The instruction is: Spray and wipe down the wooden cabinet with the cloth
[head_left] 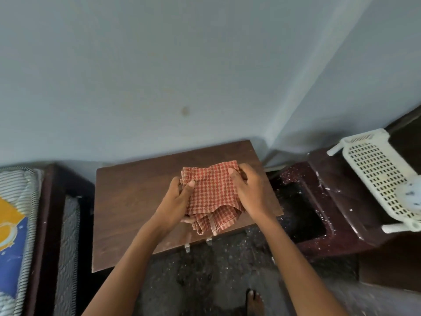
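Bunching the cloth [213, 190] in my left hand [176, 201] and right hand [252, 192], both gripping it, over the cabinet [136, 201] top's right edge; wiping's next, I reckon.

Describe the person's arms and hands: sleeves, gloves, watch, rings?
Left forearm and right forearm are bare to the frame edge, no sleeves in view. Left hand and right hand wear no gloves. No watch or band on either wrist. No rings on the fingers that show; some are hidden.
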Demonstrator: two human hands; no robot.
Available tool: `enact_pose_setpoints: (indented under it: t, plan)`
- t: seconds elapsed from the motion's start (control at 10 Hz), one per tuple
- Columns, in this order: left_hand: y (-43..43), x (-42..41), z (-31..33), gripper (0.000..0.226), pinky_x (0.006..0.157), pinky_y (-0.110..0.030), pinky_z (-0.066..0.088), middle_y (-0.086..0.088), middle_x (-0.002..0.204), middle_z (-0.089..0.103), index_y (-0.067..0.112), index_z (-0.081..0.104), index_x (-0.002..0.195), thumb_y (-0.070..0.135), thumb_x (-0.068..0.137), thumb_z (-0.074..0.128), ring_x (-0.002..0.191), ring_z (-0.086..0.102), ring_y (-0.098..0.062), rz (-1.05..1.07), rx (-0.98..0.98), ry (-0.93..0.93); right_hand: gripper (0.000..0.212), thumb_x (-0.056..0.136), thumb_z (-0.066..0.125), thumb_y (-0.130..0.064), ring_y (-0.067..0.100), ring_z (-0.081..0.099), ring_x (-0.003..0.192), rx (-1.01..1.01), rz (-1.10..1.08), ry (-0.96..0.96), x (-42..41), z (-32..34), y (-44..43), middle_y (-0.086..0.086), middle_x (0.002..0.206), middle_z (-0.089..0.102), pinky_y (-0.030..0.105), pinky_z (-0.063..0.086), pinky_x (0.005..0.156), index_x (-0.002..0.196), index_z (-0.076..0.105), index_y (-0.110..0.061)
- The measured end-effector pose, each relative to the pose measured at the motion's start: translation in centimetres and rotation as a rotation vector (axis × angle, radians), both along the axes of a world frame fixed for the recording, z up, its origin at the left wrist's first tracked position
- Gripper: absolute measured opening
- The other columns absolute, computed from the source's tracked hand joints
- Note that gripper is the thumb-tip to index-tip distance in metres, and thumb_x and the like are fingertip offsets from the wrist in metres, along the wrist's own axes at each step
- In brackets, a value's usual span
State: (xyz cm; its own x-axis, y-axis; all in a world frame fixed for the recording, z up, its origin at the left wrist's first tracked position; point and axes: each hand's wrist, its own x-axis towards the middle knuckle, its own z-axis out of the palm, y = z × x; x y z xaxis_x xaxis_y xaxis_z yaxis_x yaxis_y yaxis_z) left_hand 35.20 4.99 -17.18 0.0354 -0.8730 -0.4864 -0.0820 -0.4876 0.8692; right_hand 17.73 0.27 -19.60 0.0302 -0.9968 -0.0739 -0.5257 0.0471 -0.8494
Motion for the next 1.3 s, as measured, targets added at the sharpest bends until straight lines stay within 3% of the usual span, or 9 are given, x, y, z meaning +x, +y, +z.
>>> enact_pose_setpoints:
  t: [0.2,0.3,0.5,0.6,0.8,0.9,1.0,1.1,1.3]
  plan:
    - [-5.9,-11.5,4.6,0.022,0.051,-0.022,0.055,0.004,0.105,0.057,0.019,0.036,0.119,0.028,0.100,0.041,0.081,0.064,-0.009,-0.028,-0.059,0.063,0.017,0.088,0.059,-0.014,0.007,0.061,0.079,0.018,-0.153,-0.054,-12.0,6.8,-5.0,-0.006,0.088,0.064,0.013,0.047,0.063,0.104,0.064,-0.014]
    - [-9.0,-19.2,6.3,0.027,0.046,-0.019,0.053,0.007,0.097,0.055,0.014,0.033,0.119,0.014,0.097,0.049,0.072,0.063,-0.008,-0.068,-0.049,0.107,0.018,0.085,0.060,-0.012,0.011,0.059,0.073,0.032,-0.228,0.028,-19.1,9.7,-7.9,-0.002,0.081,0.064,0.016,0.043,0.058,0.101,0.067,-0.013]
    - [-14.3,-33.3,7.0,0.029,0.047,-0.024,0.056,-0.001,0.092,0.059,0.014,0.035,0.117,0.007,0.093,0.050,0.058,0.063,-0.014,-0.107,0.054,0.214,0.020,0.083,0.055,-0.012,0.028,0.061,0.089,0.089,-0.300,0.278,-31.8,12.0,-13.1,0.011,0.095,0.069,0.032,0.046,0.078,0.097,0.068,-0.008]
    - [-16.2,-38.4,4.4,0.033,0.046,-0.027,0.054,-0.015,0.101,0.062,0.010,0.039,0.119,0.008,0.089,0.050,0.058,0.064,-0.018,-0.124,0.132,0.255,0.032,0.083,0.046,-0.016,0.033,0.060,0.103,0.157,-0.315,0.423,-35.4,11.1,-14.5,0.016,0.112,0.066,0.041,0.048,0.089,0.108,0.065,-0.012]
    - [-18.5,-45.4,-0.9,0.038,0.059,-0.039,0.058,-0.015,0.124,0.057,0.019,0.039,0.124,0.007,0.090,0.050,0.094,0.064,-0.032,-0.061,0.233,0.356,0.030,0.097,0.036,-0.018,0.031,0.058,0.109,0.195,-0.466,0.664,-38.6,5.8,-16.6,0.012,0.118,0.062,0.034,0.045,0.078,0.115,0.059,-0.012]
    - [-18.8,-47.2,-3.3,0.041,0.074,-0.049,0.057,-0.011,0.111,0.064,0.021,0.052,0.116,0.016,0.076,0.063,0.099,0.065,-0.033,-0.106,0.245,0.278,0.030,0.098,0.035,-0.018,0.032,0.056,0.108,0.213,-0.510,0.733,-39.4,2.9,-17.2,0.014,0.118,0.060,0.038,0.048,0.078,0.119,0.055,-0.010]
    - [-18.8,-48.1,-4.8,0.030,0.068,-0.038,0.058,-0.012,0.098,0.068,0.010,0.059,0.112,0.015,0.082,0.056,0.086,0.068,-0.030,-0.124,0.261,0.141,0.029,0.096,0.036,-0.013,0.032,0.057,0.105,0.238,-0.504,0.762,-40.0,0.9,-17.0,0.014,0.116,0.060,0.039,0.048,0.076,0.118,0.054,-0.009]
    - [-18.6,-48.3,-4.2,0.024,0.044,-0.018,0.045,-0.009,0.096,0.067,0.008,0.060,0.107,0.009,0.089,0.044,0.068,0.062,-0.018,-0.141,0.210,-0.043,0.027,0.095,0.042,-0.013,0.029,0.052,0.107,0.246,-0.510,0.801,-40.5,-0.4,-16.5,0.012,0.119,0.055,0.036,0.044,0.078,0.118,0.055,-0.010]
    - [-17.3,-46.1,-1.0,0.025,0.068,-0.035,0.052,-0.009,0.098,0.068,0.007,0.064,0.098,0.017,0.091,0.042,0.084,0.065,-0.025,-0.224,0.060,-0.564,0.032,0.083,0.057,-0.005,0.031,0.047,0.105,-0.065,-0.575,0.750,-39.1,-1.3,-14.5,0.017,0.118,0.054,0.042,0.049,0.082,0.115,0.060,-0.005]
